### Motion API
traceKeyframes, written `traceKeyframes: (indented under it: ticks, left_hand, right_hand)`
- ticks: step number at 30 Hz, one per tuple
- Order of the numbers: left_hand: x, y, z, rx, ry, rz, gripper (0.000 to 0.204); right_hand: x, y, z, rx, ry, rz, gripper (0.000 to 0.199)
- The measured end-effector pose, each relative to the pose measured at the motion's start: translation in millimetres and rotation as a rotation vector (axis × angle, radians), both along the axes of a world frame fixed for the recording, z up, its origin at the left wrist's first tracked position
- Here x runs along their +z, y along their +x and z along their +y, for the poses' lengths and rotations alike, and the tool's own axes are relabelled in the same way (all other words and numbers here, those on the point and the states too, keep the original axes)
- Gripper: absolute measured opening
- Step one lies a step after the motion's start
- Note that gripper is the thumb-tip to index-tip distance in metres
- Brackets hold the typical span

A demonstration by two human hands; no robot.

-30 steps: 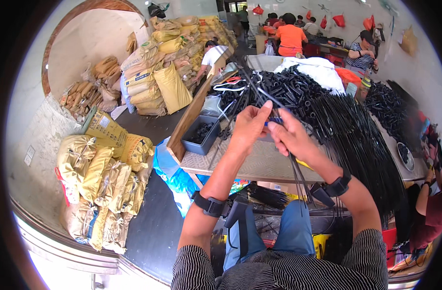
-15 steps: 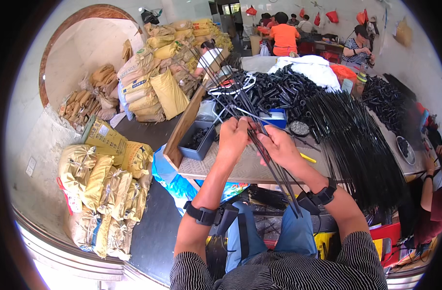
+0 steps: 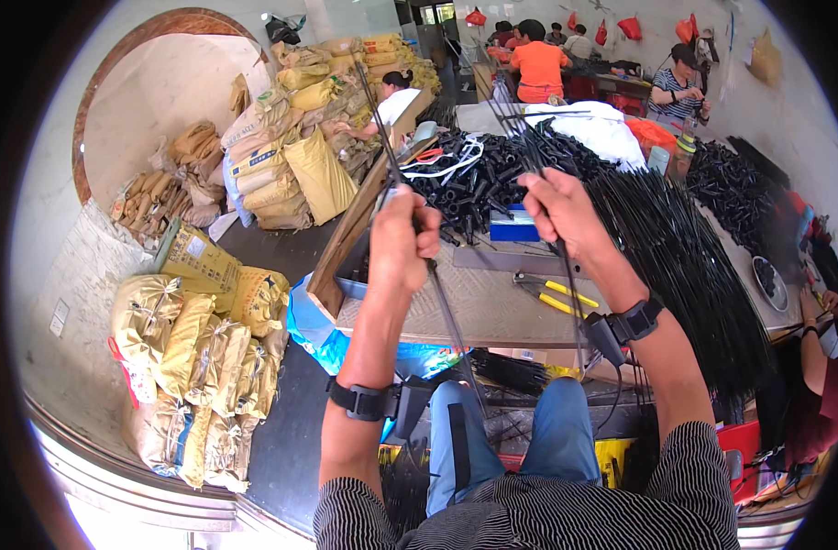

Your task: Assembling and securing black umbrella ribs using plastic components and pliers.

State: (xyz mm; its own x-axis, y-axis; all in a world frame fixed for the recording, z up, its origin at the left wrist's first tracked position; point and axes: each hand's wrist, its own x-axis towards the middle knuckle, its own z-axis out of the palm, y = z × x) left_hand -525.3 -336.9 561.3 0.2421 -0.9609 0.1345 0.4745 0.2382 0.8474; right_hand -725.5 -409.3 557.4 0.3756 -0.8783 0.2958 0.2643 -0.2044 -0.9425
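Note:
My left hand [image 3: 401, 240] is closed around thin black rods [image 3: 451, 316] that run from above the fist down past the table's front edge. Apart from it, my right hand [image 3: 563, 213] grips another few thin black rods [image 3: 570, 275], their upper ends blurred and fanned out. Below the right hand, pliers with yellow handles [image 3: 566, 298] lie on the table [image 3: 474, 289]. Just beyond the hands are a blue box [image 3: 515, 229] with white pieces in it and a heap of short black tubular parts [image 3: 456, 197]. My left arm mostly hides a grey bin.
Long black rods [image 3: 685, 275] lie in a thick bundle at the table's right, overhanging its front edge. A wooden board [image 3: 355, 220] borders the left side. Filled sacks [image 3: 199, 367] stand on the left floor. Other people, one in an orange top [image 3: 538, 69], sit farther back.
My hands were close together on one bunch of rods; now they are apart, each with rods. The right hand has moved up and right, the left slightly left, exposing the pliers.

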Motion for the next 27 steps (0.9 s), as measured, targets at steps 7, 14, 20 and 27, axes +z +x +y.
traceKeyframes:
  ticks: [7,14,20,27]
  left_hand:
    - [-25.8,-43.7,-20.8,-0.031,-0.002,-0.015,0.028]
    - [-49.1,-63.1,-28.8,0.044,-0.105,0.091,0.026]
    - [-41.5,-54.8,-15.4,-0.097,-0.144,0.12,0.025]
    - [-38.1,-39.0,-7.4,-0.279,-0.135,0.101,0.035]
  right_hand:
    - [-10.3,27.6,36.2,0.017,-0.197,0.24,0.018]
    - [-40.9,27.4,57.2,-0.485,-0.595,0.641,0.023]
    - [-89.0,38.5,91.8,-0.18,-0.136,-0.049,0.017]
    - [-101.4,38.7,75.1,-0.11,-0.324,0.184,0.018]
